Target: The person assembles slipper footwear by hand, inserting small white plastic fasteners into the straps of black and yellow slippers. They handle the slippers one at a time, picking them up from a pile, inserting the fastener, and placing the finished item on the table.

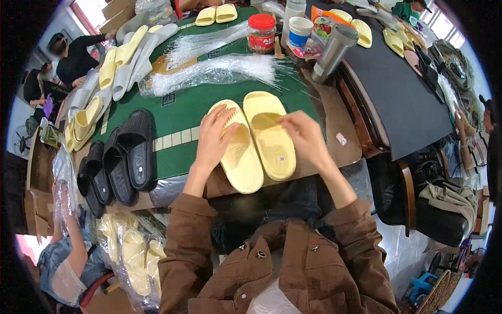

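Left hand (212, 137) spread, right hand (309, 140) curled, pinch unclear, at yellow slippers (273, 144), one with printed sticker (281, 159)

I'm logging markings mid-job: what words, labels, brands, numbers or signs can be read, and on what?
I can't copy wording out, only place it:
Right yellow slipper: number on a small white sticker.
Jar: light lettering on its red label.
Rightmost black slipper: large moulded letters; its sticker is too small to read.
Green mat: dark characters.
Cup: print too small to read.
Orange bag: too blurred to read.
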Available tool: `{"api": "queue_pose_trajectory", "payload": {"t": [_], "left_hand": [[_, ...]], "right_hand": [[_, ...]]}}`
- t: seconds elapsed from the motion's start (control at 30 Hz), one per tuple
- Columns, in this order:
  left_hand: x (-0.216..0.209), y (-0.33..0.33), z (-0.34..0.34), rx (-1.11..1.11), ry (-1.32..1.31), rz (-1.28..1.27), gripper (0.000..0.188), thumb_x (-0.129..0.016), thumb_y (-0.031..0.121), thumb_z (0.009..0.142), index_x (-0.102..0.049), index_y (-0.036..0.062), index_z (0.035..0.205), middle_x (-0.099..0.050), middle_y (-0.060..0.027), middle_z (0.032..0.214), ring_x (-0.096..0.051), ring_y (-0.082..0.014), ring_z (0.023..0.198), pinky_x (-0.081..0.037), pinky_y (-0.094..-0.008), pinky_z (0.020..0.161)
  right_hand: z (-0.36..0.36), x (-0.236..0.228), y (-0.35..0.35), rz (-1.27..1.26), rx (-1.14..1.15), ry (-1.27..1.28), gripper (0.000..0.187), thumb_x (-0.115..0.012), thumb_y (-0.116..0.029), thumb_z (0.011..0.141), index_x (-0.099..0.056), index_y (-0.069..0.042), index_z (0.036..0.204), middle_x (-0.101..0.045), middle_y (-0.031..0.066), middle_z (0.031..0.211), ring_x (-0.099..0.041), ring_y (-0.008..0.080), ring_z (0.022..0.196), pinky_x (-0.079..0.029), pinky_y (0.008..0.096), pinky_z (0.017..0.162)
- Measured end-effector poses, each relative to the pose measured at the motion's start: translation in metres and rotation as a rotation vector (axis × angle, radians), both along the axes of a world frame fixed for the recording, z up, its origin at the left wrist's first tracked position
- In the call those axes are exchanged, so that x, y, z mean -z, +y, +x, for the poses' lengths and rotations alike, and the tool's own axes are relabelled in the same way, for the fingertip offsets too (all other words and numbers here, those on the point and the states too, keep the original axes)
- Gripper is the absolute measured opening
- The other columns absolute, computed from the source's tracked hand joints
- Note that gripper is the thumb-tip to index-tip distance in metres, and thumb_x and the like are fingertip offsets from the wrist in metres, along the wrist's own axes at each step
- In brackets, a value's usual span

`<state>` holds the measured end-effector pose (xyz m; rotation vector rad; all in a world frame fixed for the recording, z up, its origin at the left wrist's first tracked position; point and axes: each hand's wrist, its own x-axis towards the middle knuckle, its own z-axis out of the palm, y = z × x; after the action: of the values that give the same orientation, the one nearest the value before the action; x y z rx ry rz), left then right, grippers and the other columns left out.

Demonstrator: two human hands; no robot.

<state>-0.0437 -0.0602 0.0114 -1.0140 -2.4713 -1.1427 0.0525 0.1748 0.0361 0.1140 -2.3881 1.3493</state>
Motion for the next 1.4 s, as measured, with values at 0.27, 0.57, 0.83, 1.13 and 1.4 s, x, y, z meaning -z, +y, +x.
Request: {"api": "queue_pose_trajectory", "payload": {"t": [0.27, 0.57, 0.83, 1.13, 1.4], "left_hand": [[-0.004, 0.012, -0.004, -0.088, -0.003, 0.027, 0.037, -0.055, 0.033, 0.094, -0.06, 0.0123, 0.125, -0.057, -0.012, 0.126, -0.049, -0.0325, 0.119, -0.034, -0.0438, 0.105], [0.004, 0.011, 0.018, -0.076, 0.017, 0.015, 0.032, -0.06, 0.03, 0.09, -0.066, 0.0136, 0.116, -0.059, -0.0095, 0.125, -0.05, -0.0306, 0.119, -0.031, -0.05, 0.105], [-0.045, 0.03, 0.067, 0.09, 0.07, 0.273, 0.041, -0.06, 0.0, 0.082, -0.06, 0.0072, 0.123, -0.057, -0.0126, 0.126, -0.056, -0.0258, 0.113, -0.047, -0.0356, 0.09], [-0.037, 0.015, 0.131, 0.446, -0.517, 0.307, 0.034, -0.057, -0.005, 0.081, -0.06, 0.002, 0.115, -0.064, -0.0088, 0.088, -0.063, -0.0187, 0.076, -0.049, -0.0304, 0.067], [-0.041, 0.005, 0.152, 0.322, -0.414, 0.286, 0.032, -0.062, 0.001, 0.086, -0.059, 0.0043, 0.117, -0.062, -0.0103, 0.098, -0.062, -0.0198, 0.08, -0.05, -0.0299, 0.069]], "right_hand": [[-0.032, 0.036, 0.017, 0.18, 0.119, 0.042, 0.034, -0.049, 0.002, 0.085, -0.059, 0.002, 0.117, -0.059, 0.022, 0.109, -0.059, 0.0364, 0.099, -0.047, 0.0399, 0.084], [0.005, 0.017, 0.021, 0.097, 0.059, -0.048, 0.031, -0.051, 0.004, 0.084, -0.061, 0.0, 0.113, -0.058, 0.0189, 0.099, -0.06, 0.0345, 0.085, -0.048, 0.0383, 0.073], [0.044, -0.078, -0.032, -0.116, -0.298, -0.033, 0.024, -0.043, 0.005, 0.087, -0.06, -0.001, 0.102, -0.061, 0.0151, 0.091, -0.062, 0.0274, 0.08, -0.049, 0.035, 0.073], [0.085, -0.097, -0.03, -0.293, -0.676, -0.366, 0.028, -0.038, -0.022, 0.102, -0.053, -0.001, 0.112, -0.062, 0.0098, 0.091, -0.06, 0.0185, 0.078, -0.049, 0.0308, 0.072], [0.104, -0.071, 0.007, -0.61, -0.552, -0.316, 0.044, -0.034, -0.038, 0.103, -0.051, 0.001, 0.114, -0.064, 0.0145, 0.092, -0.063, 0.0197, 0.082, -0.052, 0.031, 0.075]]}}
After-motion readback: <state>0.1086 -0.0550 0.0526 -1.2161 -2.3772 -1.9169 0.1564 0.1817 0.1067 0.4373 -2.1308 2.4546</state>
